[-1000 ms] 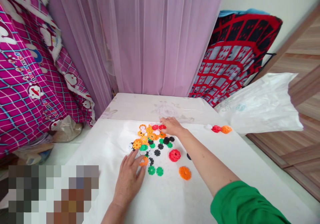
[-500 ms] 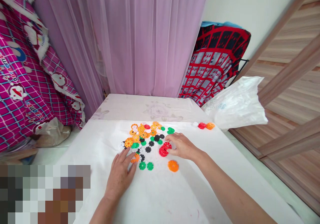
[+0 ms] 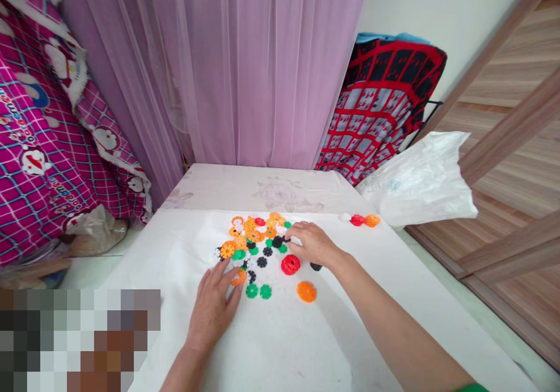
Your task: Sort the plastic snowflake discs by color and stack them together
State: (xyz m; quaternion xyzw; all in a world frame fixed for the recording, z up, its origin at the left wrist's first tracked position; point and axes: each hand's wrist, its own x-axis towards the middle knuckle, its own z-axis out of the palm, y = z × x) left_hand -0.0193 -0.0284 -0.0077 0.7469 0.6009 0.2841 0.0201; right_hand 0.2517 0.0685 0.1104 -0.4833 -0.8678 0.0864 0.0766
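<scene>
My right hand (image 3: 314, 245) reaches over the far side of the scattered plastic snowflake discs. Its thumb and forefinger close on a black snowflake disc (image 3: 287, 239). Just below those fingers lies a stack of red snowflake discs (image 3: 290, 265). Another black disc (image 3: 315, 267) shows partly from under the hand. My left hand (image 3: 215, 298) rests on the cloth with fingers stretched and apart, beside an orange disc (image 3: 240, 276). Two green discs (image 3: 258, 291) lie to its right. An orange disc pile (image 3: 306, 291) sits nearer to me.
Mixed orange, white, green and black discs (image 3: 250, 228) spread over the white cloth (image 3: 271, 345). At the right edge lie small white, red and orange piles (image 3: 357, 220). A white plastic bag (image 3: 420, 182) stands beyond the table's right side; a purple curtain (image 3: 262, 77) hangs behind.
My right hand has left the red stack and moved away from me to a black disc. A black disc now shows beneath my right wrist. My left hand stays in place.
</scene>
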